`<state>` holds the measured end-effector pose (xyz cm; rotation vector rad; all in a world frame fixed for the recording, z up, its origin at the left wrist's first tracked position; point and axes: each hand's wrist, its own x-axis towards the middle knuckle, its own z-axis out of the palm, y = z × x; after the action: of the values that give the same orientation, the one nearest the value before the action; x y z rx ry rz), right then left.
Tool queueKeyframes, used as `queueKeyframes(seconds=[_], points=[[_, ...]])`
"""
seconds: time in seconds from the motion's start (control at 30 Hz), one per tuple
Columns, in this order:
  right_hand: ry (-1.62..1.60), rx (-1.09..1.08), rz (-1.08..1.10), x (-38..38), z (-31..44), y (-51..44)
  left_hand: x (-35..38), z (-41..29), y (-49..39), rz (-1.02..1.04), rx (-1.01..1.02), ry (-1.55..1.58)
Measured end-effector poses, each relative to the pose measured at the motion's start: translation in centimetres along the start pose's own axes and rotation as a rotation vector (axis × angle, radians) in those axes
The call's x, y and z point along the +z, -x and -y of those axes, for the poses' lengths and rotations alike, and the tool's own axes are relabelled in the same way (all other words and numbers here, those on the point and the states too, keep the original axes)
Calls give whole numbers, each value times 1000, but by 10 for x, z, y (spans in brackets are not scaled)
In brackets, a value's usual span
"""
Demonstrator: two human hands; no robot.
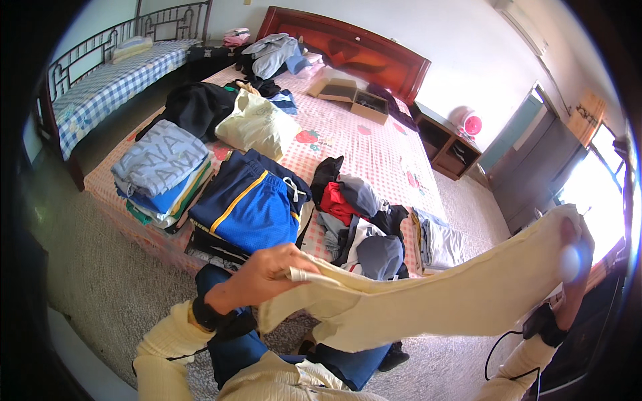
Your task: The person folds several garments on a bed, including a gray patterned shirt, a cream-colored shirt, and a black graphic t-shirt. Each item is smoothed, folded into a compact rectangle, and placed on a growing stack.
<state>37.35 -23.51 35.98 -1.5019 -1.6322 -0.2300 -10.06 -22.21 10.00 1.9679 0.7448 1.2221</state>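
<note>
A pale yellow cloth garment (426,306) is stretched sideways in the air above my lap. My left hand (261,275) pinches its left end, where a folded edge sticks out past the fingers. At the far right my right hand (577,255) holds the other end, raised higher, with fingers partly behind the cloth. Beyond the garment, on the bed, lie folded blue shorts (256,205) with a yellow stripe on top of a stack. A loose heap of small clothes, with a red piece (337,203) among them, lies to the right of that stack.
A folded stack topped by a grey-blue lettered garment (160,155) stands at the bed's left corner. Behind are a cream bag (256,125), dark clothes (200,108) and an open cardboard box (368,106). Folded clothes (441,243) lie at the right edge. A pink fan (471,124) stands on a cabinet.
</note>
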Motion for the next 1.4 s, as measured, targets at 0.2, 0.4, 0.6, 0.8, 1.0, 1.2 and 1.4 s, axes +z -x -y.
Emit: queueKeyframes(seconds=[0.2, 0.4, 0.6, 0.8, 1.0, 1.2, 1.4], points=[[-74, 85, -146, -18, -16, 14, -9, -34, -8, -55, -181, -66], [-134, 3, 35, 49, -39, -17, -13, 27, -58, -104, -283, -75], [-206, -167, -41, 118, -64, -99, -34, 65, -171, -462, -178, -260], [-503, -164, -267, 88, -97, -81, -57, 33, -203, -529, 228, -176], [-355, -41, -8, 104, -200, 65, 27, 76, -115, -263, 118, -558], [-116, 38, 637, 168, -255, 255, 125, 151, -26, 7, -188, -673], [-104, 103, 616, 209, -270, 352, 131, 188, 13, 78, -243, -709]])
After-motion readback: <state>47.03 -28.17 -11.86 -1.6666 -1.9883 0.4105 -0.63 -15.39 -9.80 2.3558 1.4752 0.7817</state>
